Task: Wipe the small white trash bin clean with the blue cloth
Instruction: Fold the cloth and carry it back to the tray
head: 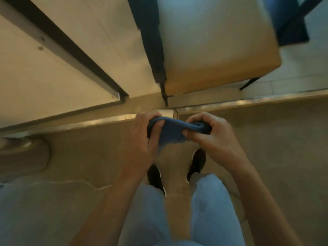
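Observation:
Both my hands hold the blue cloth (173,132) stretched between them at waist height, above my feet. My left hand (145,137) grips its left end with the thumb over the top. My right hand (211,134) pinches the bunched right end between thumb and curled fingers. The cloth's lower edge hangs loose between the hands. No small white trash bin shows anywhere in the view.
A chair (213,50) with a tan seat and dark frame stands just ahead, on the far side of a metal floor strip (248,102). A white cabinet or wall panel (44,77) is at the left. My dark shoes (197,162) and jeans are below.

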Motion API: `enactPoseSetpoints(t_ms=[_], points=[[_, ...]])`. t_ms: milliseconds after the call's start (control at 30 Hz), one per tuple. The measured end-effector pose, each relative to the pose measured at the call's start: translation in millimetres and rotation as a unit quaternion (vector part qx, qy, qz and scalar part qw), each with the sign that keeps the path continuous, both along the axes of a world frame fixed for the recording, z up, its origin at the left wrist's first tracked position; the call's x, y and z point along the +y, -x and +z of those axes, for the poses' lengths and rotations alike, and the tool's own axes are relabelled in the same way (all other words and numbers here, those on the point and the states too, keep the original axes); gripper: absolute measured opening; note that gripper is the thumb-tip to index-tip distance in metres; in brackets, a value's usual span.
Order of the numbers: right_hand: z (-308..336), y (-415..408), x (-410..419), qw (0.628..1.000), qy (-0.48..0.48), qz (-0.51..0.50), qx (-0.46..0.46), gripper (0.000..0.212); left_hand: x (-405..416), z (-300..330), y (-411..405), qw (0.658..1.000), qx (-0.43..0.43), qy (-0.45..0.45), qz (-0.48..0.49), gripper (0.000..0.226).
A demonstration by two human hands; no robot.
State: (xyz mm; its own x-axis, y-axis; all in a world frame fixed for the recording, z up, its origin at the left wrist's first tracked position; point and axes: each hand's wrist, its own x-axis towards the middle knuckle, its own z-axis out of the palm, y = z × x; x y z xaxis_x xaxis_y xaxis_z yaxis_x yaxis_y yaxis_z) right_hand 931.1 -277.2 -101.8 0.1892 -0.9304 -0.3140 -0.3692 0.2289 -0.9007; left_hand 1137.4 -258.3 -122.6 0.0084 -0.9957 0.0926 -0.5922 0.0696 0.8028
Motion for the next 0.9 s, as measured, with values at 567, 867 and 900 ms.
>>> enactPoseSetpoints(t_ms=[567,867,900], points=[[216,8,32,0.977,0.184,-0.053,-0.098,0.020,0,218,8,0.977,0.114,0.177,-0.020,0.021],[241,-13,53,0.972,0.201,-0.117,-0.044,0.011,-2,248,-4,0.965,0.182,0.176,-0.068,0.018],[243,-14,54,0.970,0.204,-0.126,-0.039,0.011,-4,250,-5,0.963,0.184,0.180,-0.075,0.017]])
